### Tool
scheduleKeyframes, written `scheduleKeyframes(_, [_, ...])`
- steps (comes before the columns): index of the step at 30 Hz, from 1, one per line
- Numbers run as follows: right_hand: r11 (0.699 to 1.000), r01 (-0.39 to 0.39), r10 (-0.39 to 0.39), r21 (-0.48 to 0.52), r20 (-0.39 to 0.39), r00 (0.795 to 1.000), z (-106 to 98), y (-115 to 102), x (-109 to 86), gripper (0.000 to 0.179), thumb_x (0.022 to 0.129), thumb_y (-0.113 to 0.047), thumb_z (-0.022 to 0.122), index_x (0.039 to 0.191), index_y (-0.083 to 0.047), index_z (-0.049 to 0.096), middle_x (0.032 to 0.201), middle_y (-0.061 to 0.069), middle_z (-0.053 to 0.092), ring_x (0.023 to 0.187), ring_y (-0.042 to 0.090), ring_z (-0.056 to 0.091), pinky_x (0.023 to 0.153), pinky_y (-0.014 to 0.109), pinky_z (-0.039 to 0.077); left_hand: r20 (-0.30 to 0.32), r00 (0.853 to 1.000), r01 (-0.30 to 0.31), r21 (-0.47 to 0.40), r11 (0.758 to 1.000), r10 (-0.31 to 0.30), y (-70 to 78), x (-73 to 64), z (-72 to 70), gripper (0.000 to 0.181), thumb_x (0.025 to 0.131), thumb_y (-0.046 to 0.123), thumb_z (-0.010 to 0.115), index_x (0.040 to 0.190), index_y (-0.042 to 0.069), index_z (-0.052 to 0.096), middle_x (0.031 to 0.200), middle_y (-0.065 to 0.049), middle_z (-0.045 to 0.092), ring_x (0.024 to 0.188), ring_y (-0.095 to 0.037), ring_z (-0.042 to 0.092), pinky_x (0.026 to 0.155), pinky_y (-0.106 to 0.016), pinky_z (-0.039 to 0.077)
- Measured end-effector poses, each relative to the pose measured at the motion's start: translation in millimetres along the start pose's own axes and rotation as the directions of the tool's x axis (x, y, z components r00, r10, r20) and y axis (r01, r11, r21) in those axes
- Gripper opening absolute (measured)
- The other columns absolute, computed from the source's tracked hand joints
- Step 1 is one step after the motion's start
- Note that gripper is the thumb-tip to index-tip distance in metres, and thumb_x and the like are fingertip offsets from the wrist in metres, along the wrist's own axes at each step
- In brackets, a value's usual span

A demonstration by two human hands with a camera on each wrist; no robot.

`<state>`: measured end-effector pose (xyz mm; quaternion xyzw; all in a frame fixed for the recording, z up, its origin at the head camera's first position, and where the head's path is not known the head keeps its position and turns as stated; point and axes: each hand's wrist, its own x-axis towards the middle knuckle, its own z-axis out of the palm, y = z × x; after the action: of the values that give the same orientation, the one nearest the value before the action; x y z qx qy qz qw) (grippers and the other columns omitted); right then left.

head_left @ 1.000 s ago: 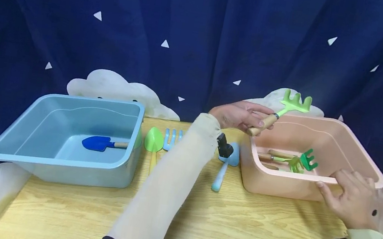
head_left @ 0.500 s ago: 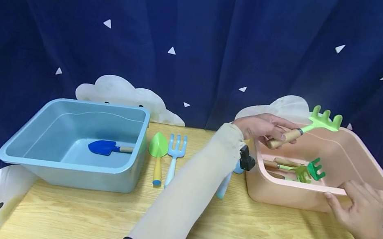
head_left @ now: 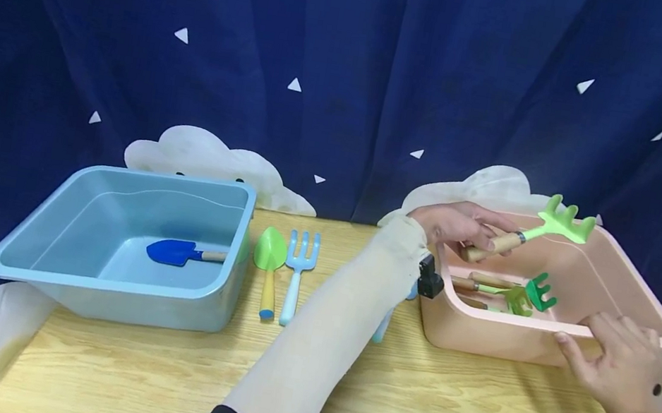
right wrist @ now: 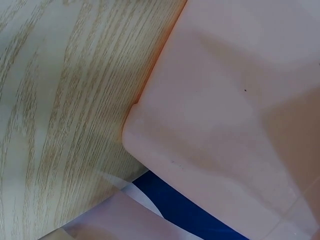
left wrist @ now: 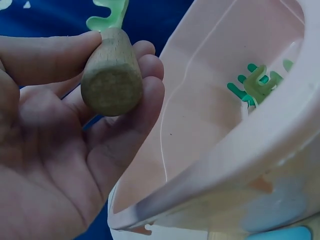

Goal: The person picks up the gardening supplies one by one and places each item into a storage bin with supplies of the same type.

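Observation:
My left hand (head_left: 457, 224) pinches the wooden handle of a light green hand rake (head_left: 561, 224) above the left part of the pink bin (head_left: 491, 337). Its tines point up and to the right. In the left wrist view, thumb and fingers sit around the wooden handle (left wrist: 112, 80), butt end toward the camera. My right hand (head_left: 622, 364) grips the bin's front rim near the right corner, fingers over the edge and thumb outside. Inside the bin lie a dark green rake (head_left: 541, 292), a yellow-green rake (head_left: 518, 301) and more wooden handles, partly hidden by the front wall.
A blue bin (head_left: 111, 302) on the left holds a dark blue trowel (head_left: 173, 251). Between the bins lie a green trowel (head_left: 271, 251) with a yellow handle and a light blue fork (head_left: 300, 259). Another light blue tool (head_left: 382, 325) is mostly behind the left forearm.
My left hand has carried the light green rake rightward over the pink bin, then slightly lower. The right hand keeps its hold on the rim. The head view has shifted a little.

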<state>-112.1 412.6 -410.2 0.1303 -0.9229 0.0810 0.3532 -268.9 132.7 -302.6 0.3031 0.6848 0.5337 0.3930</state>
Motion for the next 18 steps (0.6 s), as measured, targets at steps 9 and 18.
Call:
scheduleKeyframes(9, [1.000,0.015,-0.015,0.000,-0.014,1.000,-4.0,1.2,1.2,0.046,0.072,-0.055,0.064,0.071,-0.010,0.055,0.060,0.004,0.050,0.065,0.028,0.045,0.060,0.041,0.020,0.020,0.999,0.031,-0.001,1.000,-0.031,7.4,5.4,5.4,0.049,0.084,0.002,0.058,0.128,0.024,0.053,0.099,0.002,0.059,0.072,-0.012,0.054,0.060,-0.024,0.048])
scheduleKeyframes(18, [1.000,0.016,-0.016,0.016,-0.023,1.000,-1.4,0.8,-1.3,0.043,0.070,-0.054,0.066,0.070,-0.013,0.054,0.063,0.003,0.052,0.067,0.026,0.046,0.062,0.041,0.021,-0.036,0.999,-0.030,-0.032,0.999,0.029,2.7,19.0,1.8,0.060,0.086,0.000,0.053,0.138,0.026,0.041,0.137,0.006,0.050,0.119,-0.003,0.049,0.094,-0.021,0.040])
